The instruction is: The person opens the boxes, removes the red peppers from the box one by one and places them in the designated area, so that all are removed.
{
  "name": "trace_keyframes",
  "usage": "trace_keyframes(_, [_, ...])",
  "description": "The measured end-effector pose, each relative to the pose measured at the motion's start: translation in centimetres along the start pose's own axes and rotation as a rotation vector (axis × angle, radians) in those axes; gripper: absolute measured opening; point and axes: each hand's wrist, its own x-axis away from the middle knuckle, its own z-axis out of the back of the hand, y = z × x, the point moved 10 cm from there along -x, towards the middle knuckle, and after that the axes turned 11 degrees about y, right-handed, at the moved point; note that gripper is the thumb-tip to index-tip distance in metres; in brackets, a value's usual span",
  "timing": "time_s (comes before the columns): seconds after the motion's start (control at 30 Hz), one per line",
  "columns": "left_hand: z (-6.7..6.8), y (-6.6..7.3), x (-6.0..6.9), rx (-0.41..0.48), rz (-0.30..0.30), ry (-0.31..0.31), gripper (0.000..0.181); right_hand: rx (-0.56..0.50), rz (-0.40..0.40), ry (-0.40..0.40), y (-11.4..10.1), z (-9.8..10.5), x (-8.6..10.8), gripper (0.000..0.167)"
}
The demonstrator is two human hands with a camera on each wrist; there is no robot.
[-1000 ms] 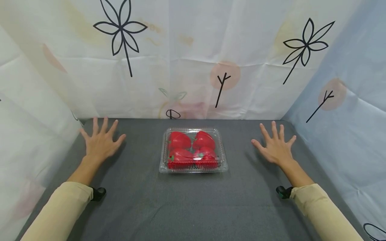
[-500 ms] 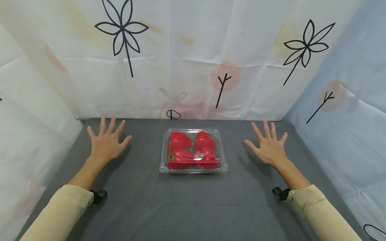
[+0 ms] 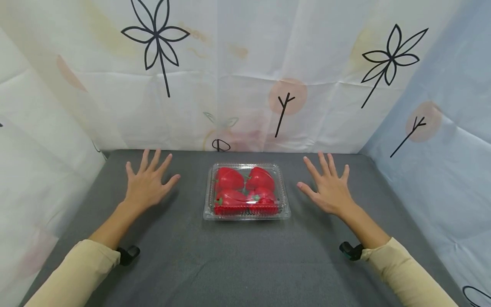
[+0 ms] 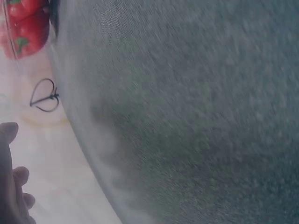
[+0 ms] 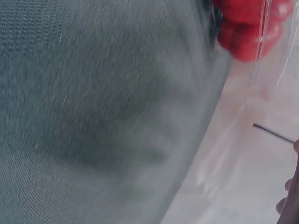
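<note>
A clear plastic clamshell box [image 3: 245,217] sits mid-table with its lid down. Through the plastic show several red bell peppers [image 3: 229,179] with green stems. To the box's left, my left hand [image 3: 145,187] hovers over the table, fingers spread, holding nothing. On the other side my right hand [image 3: 329,192] is spread in the same way, touching nothing and somewhat nearer the box. In the left wrist view a pepper [image 4: 29,37] and some of that hand's fingertips [image 4: 21,176] show at the left edge. The right wrist view catches red peppers [image 5: 247,39] behind plastic.
A dark grey cloth covers the table [image 3: 245,264]. White printed fabric [image 3: 245,51] hangs behind its far edge, with more fabric [image 3: 452,179] along the right and left sides. Each wrist bears a small black strap device [image 3: 128,255].
Both hands have drifted inward toward the box, the left one rightward and the right one leftward, fingers still spread. The box has not moved.
</note>
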Motion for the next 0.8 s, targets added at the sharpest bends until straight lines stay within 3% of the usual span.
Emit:
trace_keyframes(0.47, [0.2,3.9,0.8,0.098,-0.043,-0.031,0.074,-0.048,0.201,0.024,-6.0,0.4,1.0,0.077])
trace_keyframes(0.8, [-0.4,6.1,1.7,0.096,-0.129,-0.034,0.073,-0.071,0.345,0.012,-9.3,-0.4,2.1,0.079])
